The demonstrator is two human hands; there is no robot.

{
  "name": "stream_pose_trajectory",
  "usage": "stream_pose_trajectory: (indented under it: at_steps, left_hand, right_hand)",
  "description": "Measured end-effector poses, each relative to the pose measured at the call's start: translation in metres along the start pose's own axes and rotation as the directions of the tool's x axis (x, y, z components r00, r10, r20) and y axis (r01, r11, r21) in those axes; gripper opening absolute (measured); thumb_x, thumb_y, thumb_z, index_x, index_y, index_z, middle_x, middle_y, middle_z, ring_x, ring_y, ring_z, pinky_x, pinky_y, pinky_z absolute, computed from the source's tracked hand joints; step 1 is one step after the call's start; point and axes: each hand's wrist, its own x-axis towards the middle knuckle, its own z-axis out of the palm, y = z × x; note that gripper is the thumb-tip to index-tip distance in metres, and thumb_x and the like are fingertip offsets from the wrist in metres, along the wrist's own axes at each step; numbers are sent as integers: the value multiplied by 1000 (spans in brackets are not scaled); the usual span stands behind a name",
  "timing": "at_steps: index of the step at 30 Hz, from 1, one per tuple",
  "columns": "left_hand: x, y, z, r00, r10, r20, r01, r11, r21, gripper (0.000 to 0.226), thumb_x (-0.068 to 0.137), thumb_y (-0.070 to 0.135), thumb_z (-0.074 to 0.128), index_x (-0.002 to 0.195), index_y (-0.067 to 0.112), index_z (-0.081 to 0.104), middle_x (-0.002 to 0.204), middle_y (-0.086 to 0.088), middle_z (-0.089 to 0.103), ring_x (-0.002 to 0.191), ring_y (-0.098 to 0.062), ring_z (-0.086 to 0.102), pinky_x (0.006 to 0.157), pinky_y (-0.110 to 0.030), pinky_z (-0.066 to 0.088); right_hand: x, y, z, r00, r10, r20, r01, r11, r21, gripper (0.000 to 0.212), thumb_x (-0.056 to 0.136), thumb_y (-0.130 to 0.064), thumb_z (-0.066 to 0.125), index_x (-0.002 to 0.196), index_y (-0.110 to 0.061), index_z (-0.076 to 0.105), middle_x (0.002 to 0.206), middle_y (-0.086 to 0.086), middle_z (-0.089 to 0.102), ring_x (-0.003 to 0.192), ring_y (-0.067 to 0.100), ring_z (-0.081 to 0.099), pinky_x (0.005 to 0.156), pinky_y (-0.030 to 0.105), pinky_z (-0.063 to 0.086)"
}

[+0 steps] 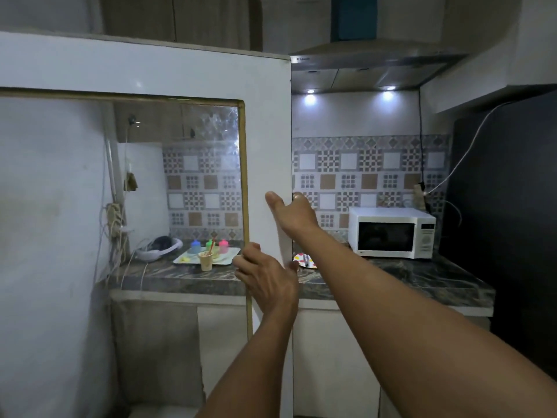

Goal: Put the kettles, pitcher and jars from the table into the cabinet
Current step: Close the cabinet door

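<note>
We have both hands on the free edge of a white cabinet door point(265, 122) with a gold-trimmed glass pane point(180, 176), which stands swung open between us and the kitchen. Our right hand point(294, 215) sits higher, thumb flat on the near face and fingers point(298, 197) hooked over the edge, so it grips the door itself. Our left hand point(266, 280) holds lower down, fingers point(242, 263) curled against the near face by the gold trim and its thumb wrapped round the edge, also closed on the door. Two grips, one high and one low, make sense to us for a tall, thin panel: they would keep it from twisting as it swings. We judge the step in hand to be moving the door, though whether we are opening or closing it cannot be told from here. No kettle, pitcher or jar from the task is in our hands, and neither the table nor the inside of the cabinet is in view, so we cannot say how many are stowed. Through the pane we see a dark stone worktop point(391, 276) carrying a tray point(187, 257) with a paper cup point(206, 260) at its front edge and three small bottles with coloured caps point(209, 245) at its back. To the right a white microwave point(391, 232) stands under the lit cooker hood point(370, 64).
</note>
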Motion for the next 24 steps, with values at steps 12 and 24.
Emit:
stream_pose_trajectory:
  at_steps: [12,24]
  left_hand:
    - [-70,33,-47,993,-77,-86,89,985,146,80,67,29,85,125,10,33,131,-15,35,113,-30,38,86,-28,32]
    - [-175,42,-208,962,-223,-158,250,952,179,69,73,22,75,125,12,30,133,-13,33,119,-32,37,95,-40,45]
  right_hand:
    - [-62,3,-46,980,-163,111,166,986,-19,68,88,-61,55,138,-14,48,136,11,60,122,37,56,101,48,46]
    - [-249,-59,-84,915,-338,221,353,935,-29,36,92,-49,55,102,-15,49,112,15,65,106,39,59,86,44,45]
